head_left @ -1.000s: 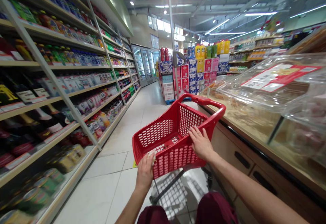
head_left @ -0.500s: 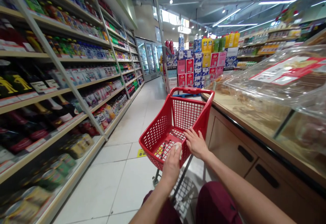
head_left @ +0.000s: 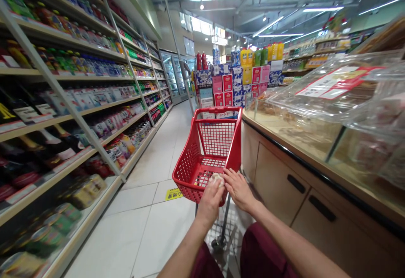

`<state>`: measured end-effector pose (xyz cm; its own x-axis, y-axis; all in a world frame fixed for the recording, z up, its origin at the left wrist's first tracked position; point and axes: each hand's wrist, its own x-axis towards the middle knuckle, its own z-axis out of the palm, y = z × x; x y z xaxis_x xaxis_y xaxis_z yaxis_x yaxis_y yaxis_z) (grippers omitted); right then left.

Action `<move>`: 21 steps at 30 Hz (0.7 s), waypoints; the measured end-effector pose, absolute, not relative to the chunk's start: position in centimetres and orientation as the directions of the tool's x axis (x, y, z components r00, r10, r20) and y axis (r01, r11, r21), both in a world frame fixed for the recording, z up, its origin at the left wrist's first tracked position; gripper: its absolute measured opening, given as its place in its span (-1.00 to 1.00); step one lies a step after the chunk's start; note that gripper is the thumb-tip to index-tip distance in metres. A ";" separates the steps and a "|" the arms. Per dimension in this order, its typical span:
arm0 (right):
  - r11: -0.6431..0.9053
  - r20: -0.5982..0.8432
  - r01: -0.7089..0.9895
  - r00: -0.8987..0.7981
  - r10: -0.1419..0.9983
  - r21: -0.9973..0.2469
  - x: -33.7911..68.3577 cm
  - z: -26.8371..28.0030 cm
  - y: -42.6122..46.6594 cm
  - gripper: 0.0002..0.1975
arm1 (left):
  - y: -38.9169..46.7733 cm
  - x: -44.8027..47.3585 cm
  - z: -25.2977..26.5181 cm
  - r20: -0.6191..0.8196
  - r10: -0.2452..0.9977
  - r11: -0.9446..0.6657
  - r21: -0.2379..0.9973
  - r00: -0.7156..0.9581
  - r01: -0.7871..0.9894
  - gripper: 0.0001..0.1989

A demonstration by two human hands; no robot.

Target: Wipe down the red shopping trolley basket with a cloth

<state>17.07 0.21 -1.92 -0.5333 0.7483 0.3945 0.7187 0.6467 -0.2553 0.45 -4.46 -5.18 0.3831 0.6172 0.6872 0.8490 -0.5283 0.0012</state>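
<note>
A red plastic shopping cart (head_left: 186, 160) with a lattice basket stands just ahead of me, its handle bar at the far side. Nothing lies in the part of the basket that shows. My left hand (head_left: 211, 202) is closed on a crumpled white cloth (head_left: 216, 178), over the basket's near rim. Close beside it is my right hand (head_left: 238, 189), fingers stretched out and laid along the near right edge of the basket. Whether the right palm presses on the rim is hidden.
On the left run long shelves (head_left: 79, 113) of bottles and cans. At right stands a wooden counter (head_left: 275, 176) with clear plastic covers (head_left: 329, 88). Stacked drink boxes (head_left: 228, 84) rise beyond the cart. A yellow floor sticker (head_left: 173, 194) marks the tiles.
The cart has swung round, its far handle end now further left in view. My right hand has slid back nearer to me along the rim, and my left hand stays with the cloth.
</note>
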 end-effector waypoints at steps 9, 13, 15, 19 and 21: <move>0.679 0.368 0.678 -0.577 0.729 -0.281 16.7 -0.1 1.4 -0.66 | -2.5 -4.1 -4.5 0.674 0.707 -0.356 0.079 0.213 0.931 -0.58; 0.652 0.354 0.697 -0.554 0.754 -0.298 16.3 -0.7 1.5 -0.65 | -1.7 -1.7 -4.9 0.620 0.687 -0.484 0.001 0.379 0.875 -0.55; 0.637 0.330 0.708 -0.549 0.768 -0.304 16.6 -0.7 1.8 -0.66 | -1.7 -3.7 -4.9 0.621 0.710 -0.428 0.004 0.333 0.904 -0.52; 0.592 0.290 0.709 -0.516 0.806 -0.383 17.3 -0.8 2.4 -0.66 | -1.9 -8.1 -4.7 0.635 0.766 -0.201 0.086 0.101 0.976 -0.49; 0.576 0.296 0.698 -0.495 0.817 -0.425 17.7 -1.0 2.5 -0.65 | -1.9 -7.7 -4.7 0.609 0.788 -0.185 0.098 0.088 0.978 -0.50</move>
<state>17.72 2.46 -0.99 -0.4946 0.8171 0.2961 0.6976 0.5765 -0.4255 -7.72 -1.87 -4.73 0.0883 0.7882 0.6091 0.9778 -0.1852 0.0979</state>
